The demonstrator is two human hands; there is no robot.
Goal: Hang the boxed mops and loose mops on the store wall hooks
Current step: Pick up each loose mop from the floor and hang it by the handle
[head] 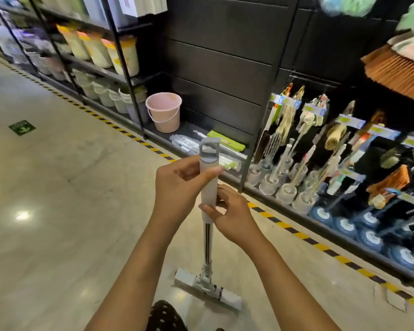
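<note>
A loose white sponge mop (208,187) stands upright in front of me, its flat white head (208,286) resting on the floor and its grey hanging loop (209,149) at the top. My left hand (177,187) grips the white handle just under the loop. My right hand (227,213) holds the lower end of the handle grip. Behind the mop is a black slatted store wall (220,68). On its bottom shelf lie a green boxed mop (226,140) and clear-wrapped mops (184,143).
A pink bucket (164,112) stands on the bottom shelf at the left. Racks of buckets (101,68) fill the shelves further left. Brushes (320,144) and brooms (397,70) hang at the right. A yellow-black striped line (296,232) marks the floor along the shelving.
</note>
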